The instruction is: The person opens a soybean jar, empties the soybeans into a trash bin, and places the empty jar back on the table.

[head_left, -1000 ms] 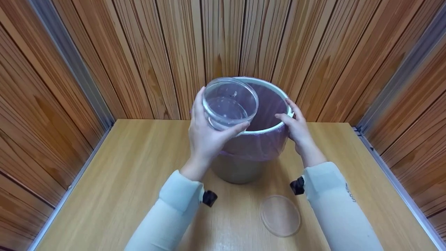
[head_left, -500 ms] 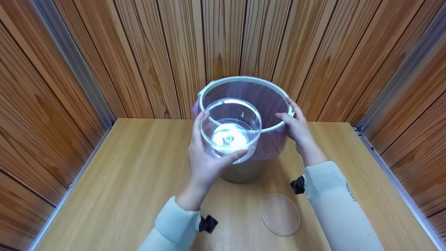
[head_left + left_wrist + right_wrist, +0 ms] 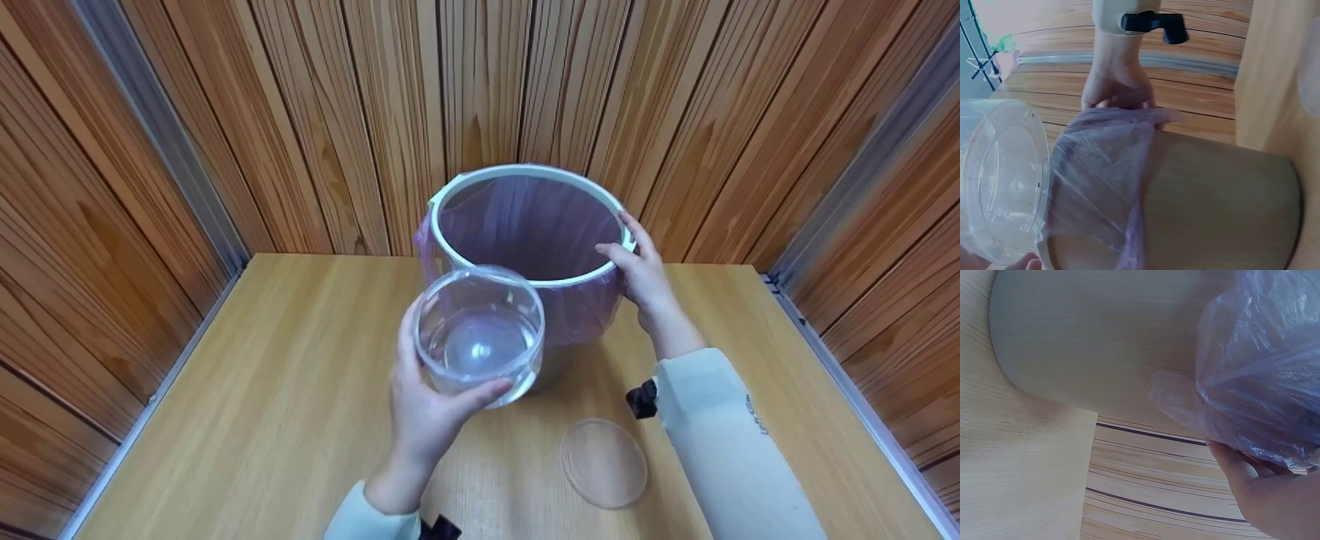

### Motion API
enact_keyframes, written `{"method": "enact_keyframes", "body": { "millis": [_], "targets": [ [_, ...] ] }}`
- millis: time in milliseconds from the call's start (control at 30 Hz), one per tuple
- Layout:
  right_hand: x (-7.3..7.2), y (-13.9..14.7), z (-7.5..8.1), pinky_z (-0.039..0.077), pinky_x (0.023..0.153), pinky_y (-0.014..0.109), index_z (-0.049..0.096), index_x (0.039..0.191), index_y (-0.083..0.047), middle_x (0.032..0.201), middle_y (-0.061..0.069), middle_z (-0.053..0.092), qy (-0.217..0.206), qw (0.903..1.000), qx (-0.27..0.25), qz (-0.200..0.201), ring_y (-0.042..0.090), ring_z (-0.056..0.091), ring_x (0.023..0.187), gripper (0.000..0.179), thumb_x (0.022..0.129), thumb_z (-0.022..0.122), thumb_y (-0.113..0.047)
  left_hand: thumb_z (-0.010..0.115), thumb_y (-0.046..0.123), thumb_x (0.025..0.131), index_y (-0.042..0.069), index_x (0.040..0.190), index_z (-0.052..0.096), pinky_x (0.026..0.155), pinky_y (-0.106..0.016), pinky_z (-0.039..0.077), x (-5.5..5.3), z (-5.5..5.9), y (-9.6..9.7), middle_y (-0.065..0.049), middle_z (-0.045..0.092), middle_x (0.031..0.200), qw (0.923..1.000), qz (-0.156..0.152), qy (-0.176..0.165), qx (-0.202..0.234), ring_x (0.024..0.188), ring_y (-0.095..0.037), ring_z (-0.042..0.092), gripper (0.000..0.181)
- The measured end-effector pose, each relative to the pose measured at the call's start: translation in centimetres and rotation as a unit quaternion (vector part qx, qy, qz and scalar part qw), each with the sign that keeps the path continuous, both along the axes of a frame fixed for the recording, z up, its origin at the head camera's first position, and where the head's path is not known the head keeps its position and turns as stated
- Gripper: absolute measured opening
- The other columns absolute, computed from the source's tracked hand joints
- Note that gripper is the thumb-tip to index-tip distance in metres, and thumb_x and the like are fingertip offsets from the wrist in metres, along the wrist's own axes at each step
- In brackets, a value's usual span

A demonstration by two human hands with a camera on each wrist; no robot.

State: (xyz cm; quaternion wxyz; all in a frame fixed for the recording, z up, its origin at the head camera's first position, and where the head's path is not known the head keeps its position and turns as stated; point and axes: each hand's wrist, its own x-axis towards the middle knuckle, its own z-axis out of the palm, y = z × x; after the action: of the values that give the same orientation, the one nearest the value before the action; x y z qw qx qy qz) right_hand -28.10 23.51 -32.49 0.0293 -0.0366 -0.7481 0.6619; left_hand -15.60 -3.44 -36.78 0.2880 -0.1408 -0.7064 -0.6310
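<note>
A round clear plastic container [image 3: 480,360], without a lid on it, is gripped from its left side by my left hand [image 3: 431,420], thumb across the near wall. Droplets show on its inside in the left wrist view. It is held in front of the trash can [image 3: 547,367], overlapping the can's front in the head view. My right hand [image 3: 649,281] holds the can's white rim [image 3: 529,171] at the right, thumb over the inner edge and fingers outside. A thin purple trash bag [image 3: 1252,377] lines the can and folds down over its outside.
A clear round lid [image 3: 604,463] lies on the wooden table [image 3: 300,390] in front of the can, close to the right forearm. Wood-panelled walls [image 3: 480,82] stand behind the can and along both sides.
My left hand has drawn the clear container down and towards me, from over the can's left rim to in front of it, tipping it more upright. The right hand stays on the rim.
</note>
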Motion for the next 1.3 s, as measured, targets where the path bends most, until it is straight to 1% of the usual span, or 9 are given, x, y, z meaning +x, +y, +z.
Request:
{"method": "enact_keyframes", "body": {
  "millis": [233, 367, 533, 667, 867, 967, 1133, 1200, 1300],
  "targets": [
    [-0.1, 0.0, -0.1, 0.028, 0.105, 0.052, 0.018, 0.148, -0.033, 0.153, 0.006, 0.017, -0.003, 1.0000, -0.002, 0.001, 0.030, 0.028, 0.132, 0.070, 0.088, 0.055, -0.031, 0.089, 0.028, 0.054, 0.017, 0.142, 0.031, 0.104, -0.049, 0.029, 0.7, -2.5, -0.5, -0.004, 0.048, 0.136, 0.9989, 0.006, -0.046, 0.005, 0.124, -0.022, 0.044, 0.106],
    [-0.2, 0.0, -0.2, 0.029, 0.104, 0.052, 0.018, 0.148, -0.032, 0.153, 0.005, 0.015, -0.001, 1.0000, -0.003, 0.000, 0.030, 0.028, 0.132, 0.070, 0.088, 0.055, -0.030, 0.089, 0.028, 0.055, 0.016, 0.142, 0.029, 0.105, -0.050, 0.027, 1.0, -3.6, -0.6, -0.003, 0.045, 0.138, 0.9975, 0.007, -0.070, 0.007, 0.127, -0.022, 0.040, 0.107],
    [-0.1, 0.0, -0.1, 0.031, 0.104, 0.052, 0.018, 0.148, -0.031, 0.153, 0.005, 0.015, 0.005, 1.0000, -0.001, 0.002, 0.030, 0.029, 0.132, 0.070, 0.088, 0.054, -0.029, 0.089, 0.034, 0.054, 0.018, 0.143, 0.028, 0.105, -0.051, 0.028, 1.3, -4.9, -0.7, -0.001, 0.042, 0.140, 0.9943, 0.023, -0.104, -0.004, 0.129, -0.023, 0.038, 0.109],
    [0.1, -0.1, 0.1, 0.029, 0.104, 0.052, 0.018, 0.148, -0.030, 0.154, 0.005, 0.013, 0.005, 1.0000, -0.001, 0.003, 0.030, 0.027, 0.133, 0.069, 0.089, 0.054, -0.029, 0.089, 0.039, 0.052, 0.017, 0.142, 0.028, 0.104, -0.050, 0.030, 1.5, -5.8, -0.7, 0.001, 0.043, 0.140, 0.9913, 0.036, -0.126, -0.015, 0.128, -0.023, 0.039, 0.111],
    [0.7, -0.5, 0.8, 0.027, 0.105, 0.053, 0.017, 0.149, -0.025, 0.154, 0.007, 0.010, 0.001, 1.0000, -0.006, 0.004, 0.031, 0.025, 0.134, 0.070, 0.089, 0.052, -0.025, 0.089, 0.042, 0.049, 0.019, 0.141, 0.029, 0.101, -0.052, 0.032, 1.7, -7.1, -0.8, 0.004, 0.042, 0.140, 0.9858, 0.033, -0.164, -0.006, 0.126, -0.025, 0.041, 0.111],
    [0.5, -0.5, 0.6, 0.028, 0.105, 0.053, 0.017, 0.149, -0.025, 0.154, 0.007, 0.011, 0.000, 1.0000, -0.002, 0.002, 0.031, 0.025, 0.133, 0.069, 0.089, 0.052, -0.025, 0.089, 0.041, 0.048, 0.018, 0.140, 0.029, 0.101, -0.053, 0.032, 1.9, -7.8, -0.7, 0.002, 0.041, 0.140, 0.9814, 0.035, -0.189, 0.002, 0.125, -0.027, 0.041, 0.112],
    [0.1, -0.1, 0.1, 0.028, 0.105, 0.053, 0.018, 0.149, -0.028, 0.154, 0.006, 0.013, 0.001, 1.0000, 0.004, -0.001, 0.030, 0.026, 0.133, 0.069, 0.089, 0.053, -0.027, 0.090, 0.041, 0.046, 0.018, 0.139, 0.030, 0.101, -0.053, 0.032, 2.0, -9.1, -0.7, -0.005, 0.042, 0.139, 0.9738, 0.055, -0.220, 0.002, 0.126, -0.031, 0.042, 0.114],
    [0.2, -0.2, 0.3, 0.028, 0.105, 0.053, 0.018, 0.149, -0.027, 0.154, 0.006, 0.013, 0.002, 1.0000, 0.003, 0.000, 0.030, 0.026, 0.133, 0.069, 0.089, 0.053, -0.027, 0.091, 0.041, 0.045, 0.017, 0.138, 0.030, 0.100, -0.053, 0.033, 2.1, -9.7, -0.6, -0.008, 0.044, 0.137, 0.9722, 0.062, -0.226, 0.004, 0.124, -0.032, 0.043, 0.113],
    [0.9, -0.6, 1.1, 0.028, 0.105, 0.054, 0.017, 0.149, -0.024, 0.154, 0.008, 0.012, 0.003, 1.0000, 0.000, 0.002, 0.031, 0.026, 0.133, 0.069, 0.089, 0.052, -0.025, 0.091, 0.040, 0.044, 0.017, 0.136, 0.031, 0.100, -0.053, 0.034, 2.1, -10.6, -0.5, -0.011, 0.045, 0.136, 0.9702, 0.068, -0.232, 0.004, 0.122, -0.033, 0.045, 0.112]
  ]
}}
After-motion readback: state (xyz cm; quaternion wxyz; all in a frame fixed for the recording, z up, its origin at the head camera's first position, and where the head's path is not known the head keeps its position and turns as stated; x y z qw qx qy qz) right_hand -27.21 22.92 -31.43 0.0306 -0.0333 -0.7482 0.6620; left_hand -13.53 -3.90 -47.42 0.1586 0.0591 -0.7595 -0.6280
